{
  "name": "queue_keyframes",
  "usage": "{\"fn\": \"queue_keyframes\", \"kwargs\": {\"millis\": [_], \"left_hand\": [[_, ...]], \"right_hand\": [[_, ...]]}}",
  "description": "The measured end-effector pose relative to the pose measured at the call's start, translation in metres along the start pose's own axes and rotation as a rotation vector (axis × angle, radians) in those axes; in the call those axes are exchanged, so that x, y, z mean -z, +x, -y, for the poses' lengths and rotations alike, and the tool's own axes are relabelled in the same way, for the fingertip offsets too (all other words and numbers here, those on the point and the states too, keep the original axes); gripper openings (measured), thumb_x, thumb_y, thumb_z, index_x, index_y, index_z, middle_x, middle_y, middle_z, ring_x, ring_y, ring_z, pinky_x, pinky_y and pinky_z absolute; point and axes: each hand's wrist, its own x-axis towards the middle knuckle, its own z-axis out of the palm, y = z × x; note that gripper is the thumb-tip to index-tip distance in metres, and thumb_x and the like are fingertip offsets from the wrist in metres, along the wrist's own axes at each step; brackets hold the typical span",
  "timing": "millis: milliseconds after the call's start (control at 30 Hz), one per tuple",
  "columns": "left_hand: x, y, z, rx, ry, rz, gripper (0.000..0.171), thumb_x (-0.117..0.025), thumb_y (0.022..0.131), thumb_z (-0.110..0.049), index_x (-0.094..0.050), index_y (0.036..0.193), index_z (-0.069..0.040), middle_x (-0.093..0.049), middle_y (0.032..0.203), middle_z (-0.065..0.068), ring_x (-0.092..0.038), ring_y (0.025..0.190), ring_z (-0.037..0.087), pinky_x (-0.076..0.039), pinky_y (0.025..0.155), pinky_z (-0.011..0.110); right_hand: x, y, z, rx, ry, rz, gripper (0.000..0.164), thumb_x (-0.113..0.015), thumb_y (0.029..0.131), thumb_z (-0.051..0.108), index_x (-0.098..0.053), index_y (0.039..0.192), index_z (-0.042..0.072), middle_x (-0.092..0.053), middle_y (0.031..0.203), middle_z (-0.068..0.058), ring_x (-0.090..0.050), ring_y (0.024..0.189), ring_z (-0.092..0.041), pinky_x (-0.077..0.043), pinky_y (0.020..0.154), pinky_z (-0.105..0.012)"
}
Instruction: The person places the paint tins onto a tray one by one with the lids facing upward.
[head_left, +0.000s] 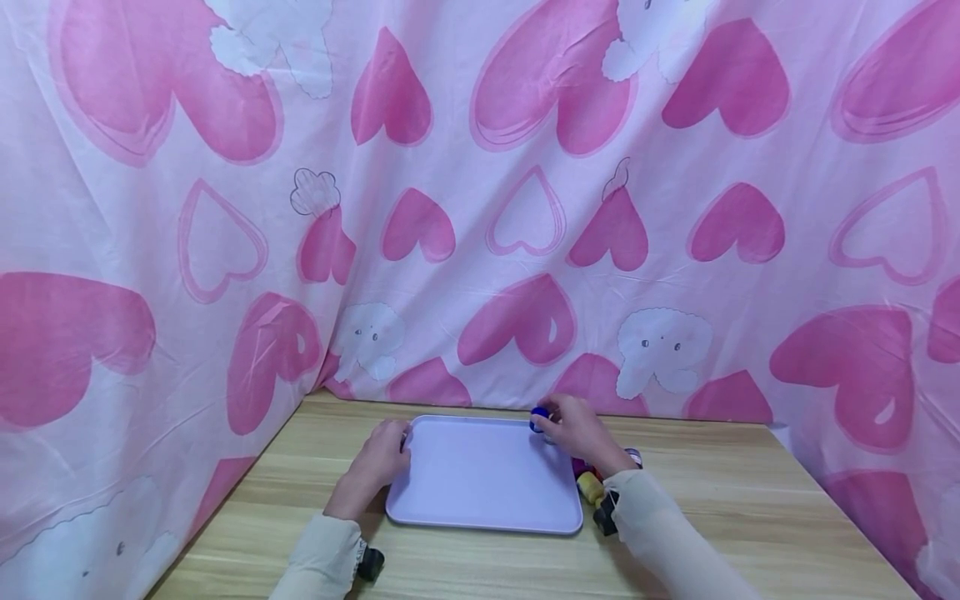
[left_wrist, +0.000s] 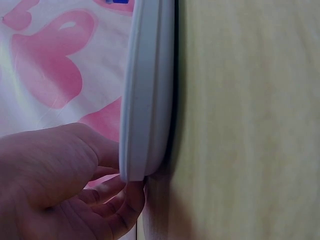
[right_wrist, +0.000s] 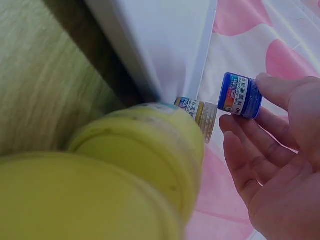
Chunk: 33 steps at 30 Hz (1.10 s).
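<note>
A small blue paint jar [head_left: 538, 419] is pinched between the thumb and fingers of my right hand [head_left: 581, 433], over the far right corner of the pale lilac tray [head_left: 480, 479]. Its printed label faces the camera in the right wrist view, where the blue jar [right_wrist: 240, 96] appears just beside another labelled jar with a clear lid [right_wrist: 208, 122]. On the tray's left side, my left hand [head_left: 377, 457] grips the rim. In the left wrist view the left hand [left_wrist: 65, 175] has its thumb at the rim and its fingers curled beneath the tray edge [left_wrist: 145, 100].
Several paint jars cluster by the tray's right side, among them a yellow jar [head_left: 590, 487] and a purple one [head_left: 581, 468], partly hidden by the right wrist. Wood-grain tabletop [head_left: 720, 492] surrounds the tray. A pink heart-patterned curtain [head_left: 517, 208] hangs behind.
</note>
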Motion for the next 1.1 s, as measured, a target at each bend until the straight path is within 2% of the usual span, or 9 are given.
{"fn": "queue_keyframes", "kwargs": {"millis": [500,733,867,967,1100], "left_hand": [[0.000,0.002,0.000,0.004,-0.010,0.012,0.032,-0.072,0.091,0.006,-0.071,0.123,0.011,-0.073,0.110,0.022,-0.069,0.105,0.032,-0.063,0.098,0.054],[0.000,0.003,-0.001,0.034,-0.014,0.034,0.036,-0.072,0.093,0.005,-0.069,0.128,0.011,-0.073,0.117,0.024,-0.069,0.111,0.033,-0.062,0.102,0.054],[0.000,0.003,-0.001,0.039,-0.014,0.040,0.036,-0.072,0.093,0.005,-0.069,0.128,0.011,-0.073,0.117,0.023,-0.069,0.111,0.033,-0.062,0.102,0.054],[0.000,0.003,-0.002,0.043,-0.018,0.046,0.036,-0.072,0.093,0.005,-0.069,0.129,0.011,-0.072,0.118,0.023,-0.069,0.111,0.033,-0.062,0.102,0.054],[0.000,0.003,-0.002,0.049,-0.023,0.050,0.037,-0.071,0.094,0.005,-0.068,0.130,0.011,-0.071,0.121,0.024,-0.069,0.114,0.034,-0.061,0.104,0.056]], "right_hand": [[-0.014,0.006,-0.003,-0.017,-0.075,-0.002,0.026,-0.082,0.098,0.029,-0.077,0.120,0.016,-0.075,0.098,0.001,-0.066,0.085,-0.016,-0.062,0.067,-0.028],[-0.016,0.006,-0.002,-0.018,-0.118,-0.021,0.026,-0.085,0.096,0.028,-0.079,0.118,0.016,-0.078,0.105,0.000,-0.072,0.095,-0.017,-0.066,0.078,-0.034],[-0.018,0.007,-0.005,-0.004,-0.178,-0.049,0.025,-0.087,0.094,0.030,-0.080,0.115,0.018,-0.080,0.102,0.003,-0.074,0.098,-0.018,-0.052,0.097,-0.042],[-0.019,0.009,-0.007,0.005,-0.214,-0.065,0.025,-0.087,0.093,0.032,-0.081,0.113,0.020,-0.081,0.101,0.004,-0.073,0.099,-0.018,-0.039,0.095,-0.046],[-0.021,0.010,-0.008,0.004,-0.234,-0.071,0.024,-0.088,0.092,0.033,-0.081,0.111,0.021,-0.081,0.101,0.004,-0.071,0.097,-0.017,-0.036,0.090,-0.043]]}}
